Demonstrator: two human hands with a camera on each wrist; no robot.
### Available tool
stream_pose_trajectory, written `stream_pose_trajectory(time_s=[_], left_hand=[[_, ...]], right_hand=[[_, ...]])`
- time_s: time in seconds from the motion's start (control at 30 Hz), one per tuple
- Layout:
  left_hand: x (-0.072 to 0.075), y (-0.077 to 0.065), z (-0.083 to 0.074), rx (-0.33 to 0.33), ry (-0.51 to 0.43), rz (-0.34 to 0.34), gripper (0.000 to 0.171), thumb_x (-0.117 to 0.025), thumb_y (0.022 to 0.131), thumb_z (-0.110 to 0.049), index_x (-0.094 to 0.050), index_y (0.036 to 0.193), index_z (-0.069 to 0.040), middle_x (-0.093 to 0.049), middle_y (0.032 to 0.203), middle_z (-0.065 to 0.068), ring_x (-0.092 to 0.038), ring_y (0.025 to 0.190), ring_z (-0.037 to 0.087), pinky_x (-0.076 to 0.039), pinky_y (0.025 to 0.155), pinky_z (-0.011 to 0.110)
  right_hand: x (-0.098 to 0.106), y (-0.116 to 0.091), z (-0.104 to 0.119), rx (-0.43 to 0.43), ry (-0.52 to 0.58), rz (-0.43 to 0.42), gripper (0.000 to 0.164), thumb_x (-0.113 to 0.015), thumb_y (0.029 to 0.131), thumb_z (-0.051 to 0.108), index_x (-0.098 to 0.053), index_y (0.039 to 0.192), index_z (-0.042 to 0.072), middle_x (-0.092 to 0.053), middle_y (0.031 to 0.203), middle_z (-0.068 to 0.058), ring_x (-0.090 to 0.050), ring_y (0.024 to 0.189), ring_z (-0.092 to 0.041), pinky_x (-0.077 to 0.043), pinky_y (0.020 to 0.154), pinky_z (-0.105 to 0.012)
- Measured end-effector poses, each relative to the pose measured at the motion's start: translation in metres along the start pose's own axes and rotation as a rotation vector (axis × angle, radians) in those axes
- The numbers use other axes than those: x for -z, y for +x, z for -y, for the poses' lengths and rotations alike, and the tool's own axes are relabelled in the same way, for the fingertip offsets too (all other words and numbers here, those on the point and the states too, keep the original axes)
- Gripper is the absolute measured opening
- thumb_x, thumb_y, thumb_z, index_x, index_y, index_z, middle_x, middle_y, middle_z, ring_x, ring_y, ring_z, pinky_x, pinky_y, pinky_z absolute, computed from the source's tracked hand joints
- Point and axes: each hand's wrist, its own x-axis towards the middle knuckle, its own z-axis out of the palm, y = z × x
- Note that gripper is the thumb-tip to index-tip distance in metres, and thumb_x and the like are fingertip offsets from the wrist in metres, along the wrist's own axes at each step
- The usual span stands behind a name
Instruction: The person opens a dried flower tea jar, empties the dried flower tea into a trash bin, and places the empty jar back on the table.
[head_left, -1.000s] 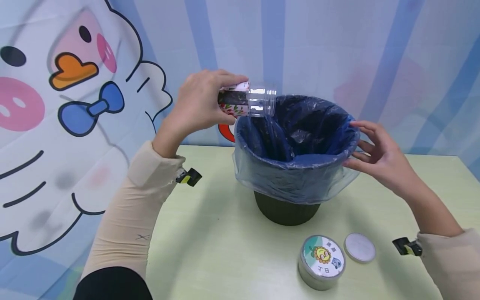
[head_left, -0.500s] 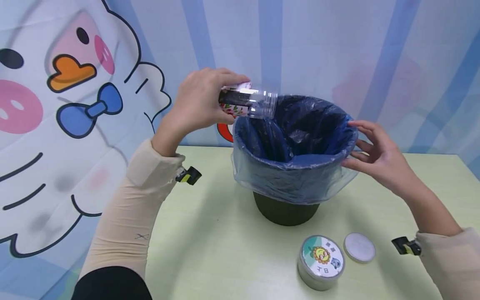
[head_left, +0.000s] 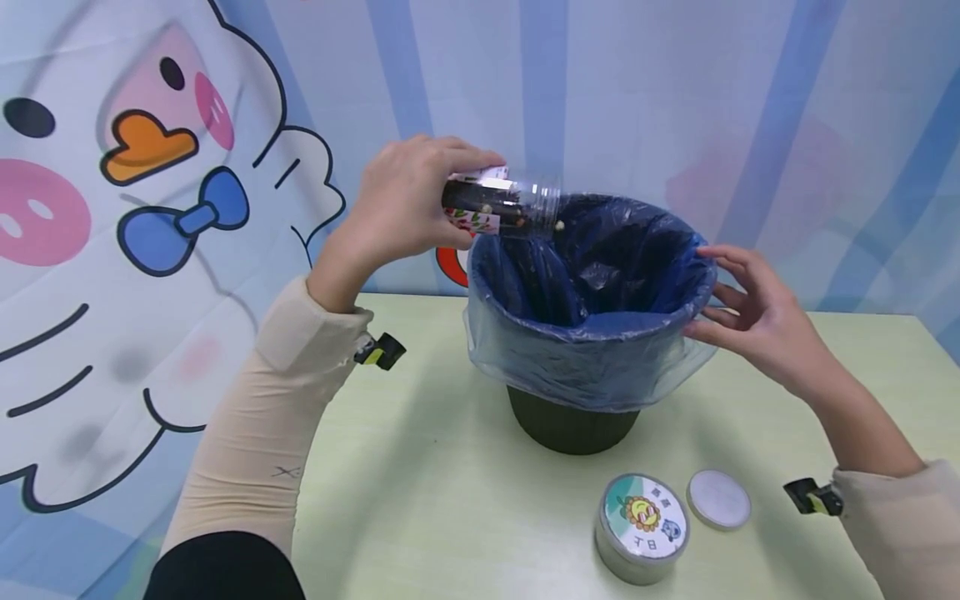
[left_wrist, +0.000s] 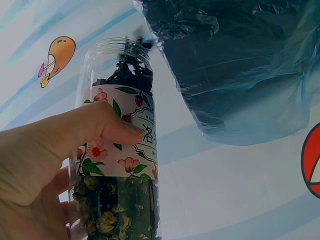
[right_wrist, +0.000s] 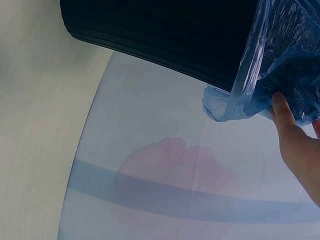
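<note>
My left hand (head_left: 401, 200) grips a clear jar (left_wrist: 117, 140) with a pink floral label. The jar lies on its side over the left rim of a dark trash bin (head_left: 573, 425), its uncapped mouth facing into the bin. Dark dried bits and small pale pieces, like flower tea, fill the jar and reach its mouth. A blue plastic bag (head_left: 577, 358) lines the bin and folds over its rim. On the right, my right hand (head_left: 765, 317) holds the bagged rim, thumb in front and fingers behind; the right wrist view shows a finger on the plastic.
A round tin (head_left: 642, 529) with a sunflower picture on its lid stands on the pale table (head_left: 420, 517) in front of the bin. Beside it lies a flat round white lid (head_left: 718, 498). A cartoon-printed cloth (head_left: 615, 100) hangs behind.
The dark contents have slid along the jar to its mouth, and a pale piece now shows at the opening. The jar has shifted slightly right. My right hand stays at the rim.
</note>
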Motion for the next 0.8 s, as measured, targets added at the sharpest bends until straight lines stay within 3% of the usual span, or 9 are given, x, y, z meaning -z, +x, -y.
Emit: stream_pose_trajectory(time_s=[0.33, 0.8], left_hand=[[0.0028, 0.0012, 0.0, -0.03, 0.018, -0.021, 0.071, -0.086, 0.074, -0.018, -0.06, 0.139, -0.024, -0.06, 0.136, 0.001, -0.054, 0.117, 0.029, -0.042, 0.09, 0.046], [0.0066, 0.0031, -0.0028, -0.048, 0.043, 0.009, 0.073, -0.088, 0.072, -0.019, -0.06, 0.14, -0.026, -0.06, 0.137, 0.001, -0.052, 0.118, 0.028, -0.042, 0.093, 0.047]], right_hand=[[0.0007, -0.0011, 0.0002, -0.005, -0.02, -0.002, 0.077, -0.061, 0.087, -0.021, -0.034, 0.152, 0.012, -0.032, 0.155, -0.01, -0.055, 0.123, -0.006, -0.051, 0.088, -0.021], [0.0, -0.0008, 0.0012, -0.009, -0.032, -0.003, 0.078, -0.061, 0.087, -0.021, -0.034, 0.152, 0.012, -0.033, 0.154, -0.009, -0.056, 0.123, -0.006, -0.051, 0.088, -0.02]])
